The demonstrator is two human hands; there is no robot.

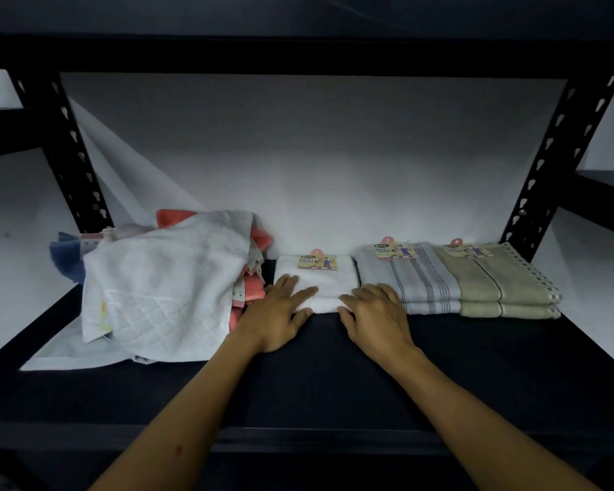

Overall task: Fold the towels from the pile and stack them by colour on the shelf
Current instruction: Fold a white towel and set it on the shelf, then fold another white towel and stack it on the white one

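Observation:
A folded white towel (319, 281) with a paper tag lies on the black shelf (334, 370), near the middle. My left hand (277, 313) rests flat on its front left corner, thumb under the edge. My right hand (376, 317) lies on its front right corner with fingers bent over the edge. To the right are a stack of two grey striped towels (412, 278) and a stack of two beige towels (500, 281). On the left sits the loose pile (163, 288): a white towel on top, coral and blue ones beneath.
Black slotted uprights (68, 154) (553, 164) frame the shelf bay. A white sheet (298, 154) covers the back. An upper shelf beam (298, 54) runs overhead. Dark shelf surface extends in front of the stacks toward me.

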